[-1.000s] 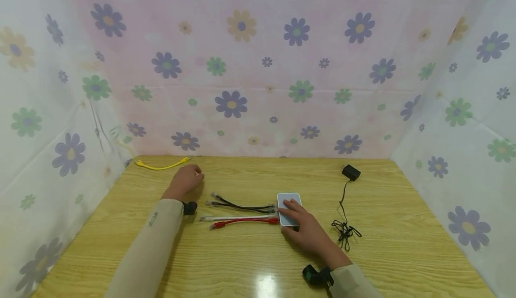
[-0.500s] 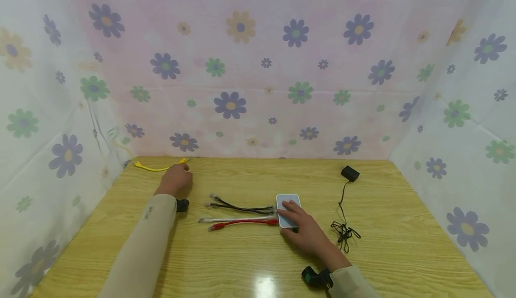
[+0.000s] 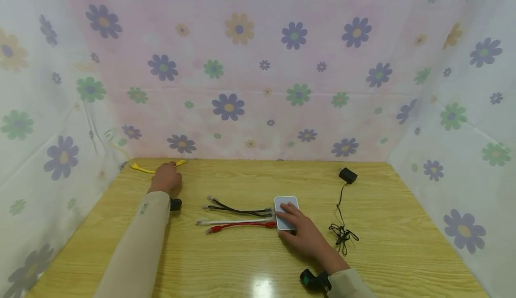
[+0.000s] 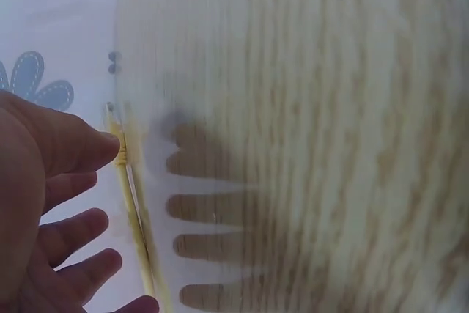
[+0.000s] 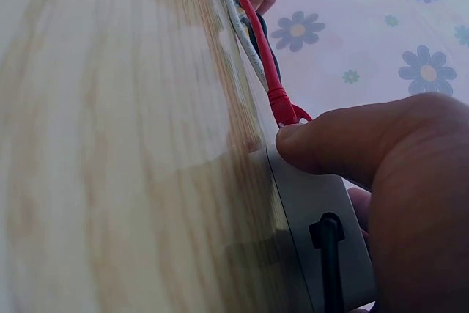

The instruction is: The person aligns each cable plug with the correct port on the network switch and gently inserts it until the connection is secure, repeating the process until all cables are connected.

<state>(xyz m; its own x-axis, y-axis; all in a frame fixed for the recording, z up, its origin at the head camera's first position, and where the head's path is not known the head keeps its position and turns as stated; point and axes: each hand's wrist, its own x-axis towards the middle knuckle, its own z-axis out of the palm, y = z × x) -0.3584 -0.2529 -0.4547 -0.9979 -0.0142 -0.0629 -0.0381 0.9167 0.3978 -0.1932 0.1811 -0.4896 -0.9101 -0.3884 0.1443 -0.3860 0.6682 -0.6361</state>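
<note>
A small white network switch [image 3: 287, 205] lies on the wooden table. My right hand [image 3: 304, 235] holds it, fingers across its top and thumb at its near side. In the right wrist view the thumb [image 5: 330, 141] lies by the red cable's plug, and a black cord [image 5: 331, 262] enters a socket there. Red [image 3: 242, 224], white [image 3: 234, 222] and two black [image 3: 238, 209] network cables run left from the switch. At the back left, my left hand [image 3: 166, 178] reaches over a yellow network cable [image 3: 141, 168]. Its fingers are spread, the thumb close to one plug; contact is unclear.
A black power adapter [image 3: 348, 175] with a bundled cord [image 3: 342, 235] lies right of the switch. Flowered cloth [image 3: 258, 87] walls off the table [image 3: 225, 262] at the back and both sides.
My left hand has moved left and slightly back, reaching over the yellow cable. The right hand stays on the switch. The whole head view has shifted slightly.
</note>
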